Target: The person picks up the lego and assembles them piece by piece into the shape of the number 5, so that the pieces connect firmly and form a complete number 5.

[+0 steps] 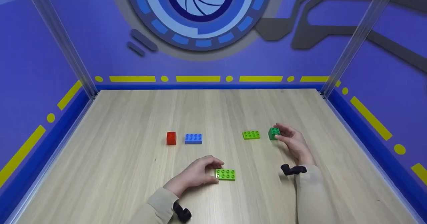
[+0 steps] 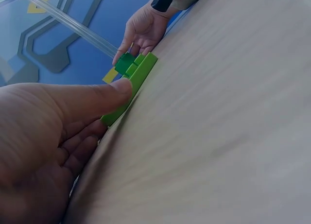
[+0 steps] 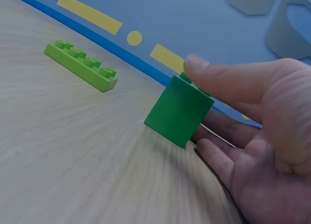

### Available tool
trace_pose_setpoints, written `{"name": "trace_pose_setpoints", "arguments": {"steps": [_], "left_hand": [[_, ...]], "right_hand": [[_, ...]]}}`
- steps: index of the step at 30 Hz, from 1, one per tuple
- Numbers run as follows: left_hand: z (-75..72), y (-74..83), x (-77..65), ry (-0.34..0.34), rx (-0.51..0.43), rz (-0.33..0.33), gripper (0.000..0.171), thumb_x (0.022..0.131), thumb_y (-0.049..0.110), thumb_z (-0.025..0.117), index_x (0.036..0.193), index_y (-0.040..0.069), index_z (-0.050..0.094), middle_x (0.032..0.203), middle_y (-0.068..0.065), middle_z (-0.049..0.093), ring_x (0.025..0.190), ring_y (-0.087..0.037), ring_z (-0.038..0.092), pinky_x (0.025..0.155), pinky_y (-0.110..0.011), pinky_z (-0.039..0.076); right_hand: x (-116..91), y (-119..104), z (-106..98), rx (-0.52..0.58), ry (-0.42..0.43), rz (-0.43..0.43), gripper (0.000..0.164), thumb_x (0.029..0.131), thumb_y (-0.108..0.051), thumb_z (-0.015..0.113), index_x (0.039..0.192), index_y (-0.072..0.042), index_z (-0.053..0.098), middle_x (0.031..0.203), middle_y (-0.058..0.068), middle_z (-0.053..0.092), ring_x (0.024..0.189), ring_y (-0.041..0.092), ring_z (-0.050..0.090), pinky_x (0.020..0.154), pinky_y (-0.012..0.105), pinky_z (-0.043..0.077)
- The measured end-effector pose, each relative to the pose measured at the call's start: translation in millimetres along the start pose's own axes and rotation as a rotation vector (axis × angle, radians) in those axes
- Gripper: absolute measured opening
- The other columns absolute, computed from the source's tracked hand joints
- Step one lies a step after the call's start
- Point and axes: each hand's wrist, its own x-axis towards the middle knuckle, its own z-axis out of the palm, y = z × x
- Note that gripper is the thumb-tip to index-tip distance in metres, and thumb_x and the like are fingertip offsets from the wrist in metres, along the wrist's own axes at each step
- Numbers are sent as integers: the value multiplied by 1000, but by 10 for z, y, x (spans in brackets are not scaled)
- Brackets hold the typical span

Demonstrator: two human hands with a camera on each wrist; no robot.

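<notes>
My left hand [image 1: 196, 173] lies low over the table with thumb and fingers round the left end of a flat light green brick [image 1: 228, 174], studs up. In the left wrist view the thumb [image 2: 104, 95] overlaps the side of that brick [image 2: 143, 71]. Farther right, my right hand [image 1: 294, 143] holds a small dark green brick [image 1: 273, 134] between thumb and fingers. Seen from the right wrist, the dark green brick [image 3: 179, 111] is tall and smooth-sided, with the thumb at its studded top and fingers behind it.
A second flat light green brick [image 1: 251, 135] lies just left of the dark green one. Toward the left are a red brick [image 1: 171, 138] and a flat blue brick [image 1: 193, 138], side by side. Blue-purple panels [image 1: 200, 67] wall the wooden table [image 1: 133, 114] at the back and sides.
</notes>
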Motion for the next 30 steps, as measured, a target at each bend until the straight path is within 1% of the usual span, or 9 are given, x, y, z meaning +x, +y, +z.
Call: {"name": "trace_pose_setpoints", "arguments": {"steps": [7, 12, 16, 20, 23, 26, 28, 30], "left_hand": [[-2, -5, 3, 10, 43, 12, 46, 83, 13, 85, 126, 15, 70, 120, 2, 72, 114, -16, 66, 106, -33, 51], [3, -24, 3, 42, 43, 13, 47, 83, 10, 84, 128, 14, 69, 120, 1, 72, 114, -18, 66, 107, -34, 51], [2, -50, 0, 74, 52, 17, 47, 84, 10, 83, 128, 14, 69, 120, 0, 72, 113, -19, 66, 106, -34, 51], [-16, -69, -2, 110, 47, 11, 45, 85, 10, 83, 128, 12, 69, 119, -1, 71, 112, -18, 65, 105, -34, 51], [-27, -86, -4, 135, 40, 9, 45, 85, 10, 82, 127, 11, 70, 119, -1, 72, 114, -19, 65, 107, -35, 51], [-31, -106, 0, 151, 45, 6, 44, 85, 10, 82, 127, 11, 70, 119, 0, 72, 117, -20, 66, 110, -36, 49], [-32, -117, 5, 162, 46, 0, 44, 85, 10, 82, 127, 11, 70, 120, -1, 72, 119, -21, 65, 111, -38, 49], [-32, -126, 13, 173, 46, -9, 43, 85, 9, 82, 127, 11, 70, 121, -1, 72, 120, -23, 65, 111, -39, 49]], "right_hand": [[-12, -35, 6, -60, -11, 9, 63, 94, 5, 67, 151, 9, 41, 157, 32, 41, 111, -11, 57, 97, 6, 47], [-6, -19, 11, -127, 4, 0, 56, 95, 4, 66, 148, 10, 46, 152, 32, 47, 109, -11, 58, 95, 6, 47], [-4, -9, 5, -168, 23, 11, 53, 97, 0, 67, 146, 7, 50, 149, 29, 53, 108, -9, 59, 94, 6, 48], [-4, -21, 6, -181, 36, 20, 51, 98, -4, 68, 145, 5, 53, 145, 25, 57, 107, -7, 60, 92, 8, 49], [-8, -31, 8, -183, 52, 22, 50, 98, -6, 68, 145, 5, 54, 139, 19, 63, 105, -6, 61, 91, 9, 50], [-8, -43, 27, -163, 74, 35, 51, 98, -9, 70, 144, 4, 55, 127, 4, 69, 103, -6, 62, 89, 10, 52], [0, -52, 59, -100, 81, 46, 52, 97, -9, 71, 144, 4, 54, 119, -5, 70, 103, -4, 64, 89, 12, 54], [13, -69, 109, -18, 74, 48, 52, 96, -7, 71, 144, 5, 53, 113, -10, 70, 104, -1, 65, 89, 15, 56]]}}
